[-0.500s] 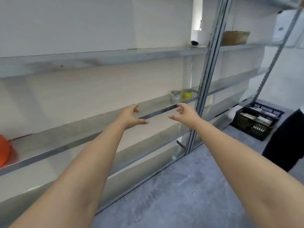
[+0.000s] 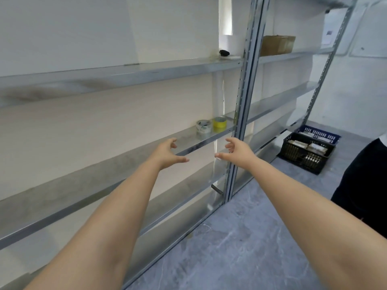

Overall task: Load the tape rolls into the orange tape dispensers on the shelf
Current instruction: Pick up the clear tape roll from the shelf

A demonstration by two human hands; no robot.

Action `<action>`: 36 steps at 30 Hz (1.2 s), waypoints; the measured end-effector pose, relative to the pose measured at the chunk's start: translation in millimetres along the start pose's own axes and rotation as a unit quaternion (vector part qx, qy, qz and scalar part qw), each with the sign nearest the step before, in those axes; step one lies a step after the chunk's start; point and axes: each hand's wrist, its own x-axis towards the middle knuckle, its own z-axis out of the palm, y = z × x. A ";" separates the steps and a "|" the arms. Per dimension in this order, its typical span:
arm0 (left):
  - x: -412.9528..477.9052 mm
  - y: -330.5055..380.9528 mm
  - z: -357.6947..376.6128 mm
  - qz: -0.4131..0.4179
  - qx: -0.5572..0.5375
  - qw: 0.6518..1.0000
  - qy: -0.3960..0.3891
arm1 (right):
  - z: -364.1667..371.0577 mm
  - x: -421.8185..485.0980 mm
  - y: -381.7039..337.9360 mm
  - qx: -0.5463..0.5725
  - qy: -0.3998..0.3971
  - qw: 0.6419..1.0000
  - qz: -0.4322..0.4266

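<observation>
Two tape rolls stand side by side at the right end of the middle metal shelf [image 2: 104,176]: a clear roll [image 2: 203,127] and a yellow roll [image 2: 219,122]. Both of my arms stretch toward them. My left hand [image 2: 167,152] hovers over the shelf's front edge, fingers spread and empty, short of the clear roll. My right hand [image 2: 235,150] is level with it, in front of the steel upright, also empty with fingers apart. No orange dispenser shows in this view.
A steel upright [image 2: 244,105] divides the shelving just right of the rolls. A cardboard box [image 2: 277,45] and a small black object [image 2: 224,52] sit on the upper shelf. Black [image 2: 304,154] and blue [image 2: 319,133] crates stand on the floor. A person in dark clothing [image 2: 364,185] stands at right.
The view has swung right, so the orange object at the far left is out of frame. Both hands have reached a little closer to the tape rolls, still empty.
</observation>
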 end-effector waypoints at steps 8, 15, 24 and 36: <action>112.7 16.3 3.8 0.016 0.000 1.000 -0.003 | -26.7 108.0 7.7 -0.007 0.018 1.000 0.010; 177.7 7.9 14.3 0.008 -0.003 1.000 -0.014 | -26.3 169.4 21.7 0.004 0.012 1.000 0.020; 250.0 2.8 45.1 -0.026 -0.007 1.000 -0.014 | -35.2 258.2 61.1 -0.013 -0.012 0.999 0.030; 350.3 13.5 93.9 -0.138 -0.014 0.987 0.079 | -32.1 421.8 105.0 -0.056 -0.166 0.983 -0.047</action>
